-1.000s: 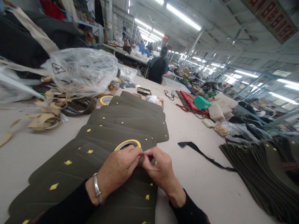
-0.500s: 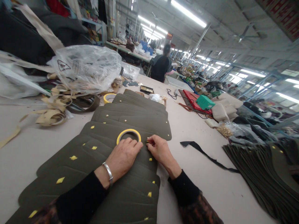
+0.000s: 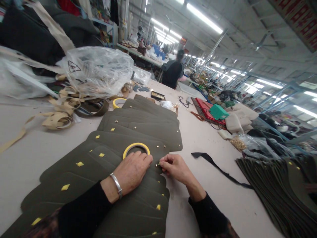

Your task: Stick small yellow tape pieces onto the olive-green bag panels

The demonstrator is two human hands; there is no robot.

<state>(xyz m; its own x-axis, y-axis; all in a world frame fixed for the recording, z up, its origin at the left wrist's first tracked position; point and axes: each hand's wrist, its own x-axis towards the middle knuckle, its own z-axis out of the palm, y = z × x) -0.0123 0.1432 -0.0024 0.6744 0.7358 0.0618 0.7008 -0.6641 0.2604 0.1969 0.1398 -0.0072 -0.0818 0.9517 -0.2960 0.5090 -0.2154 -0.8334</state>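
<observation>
Dark olive panels (image 3: 148, 115) lie overlapped in a long row before me. Small yellow tape pieces (image 3: 79, 164) stick to the nearer ones, and small metal studs (image 3: 135, 127) show on the farther ones. My left hand (image 3: 131, 173), with curled fingers, holds the near side of a yellow tape roll (image 3: 136, 144) lying on the panels. At the panels' right edge, thumb and forefinger of my right hand (image 3: 176, 168) pinch a tiny yellowish piece of tape (image 3: 158, 163), beside a metal stud (image 3: 156, 165). The fingertips hide most of that piece.
Another tape roll (image 3: 119, 102) lies at the far left, near tan webbing (image 3: 58, 119) and a clear plastic bag (image 3: 99, 71). A black strip (image 3: 220, 170) and stacked olive panels (image 3: 267, 185) are on the right. Beyond the table stands a person (image 3: 172, 72).
My right hand has come slightly nearer along the panels' right edge. Two studs show where its fingertips were. My left hand stays at the tape roll. The view has shifted slightly.
</observation>
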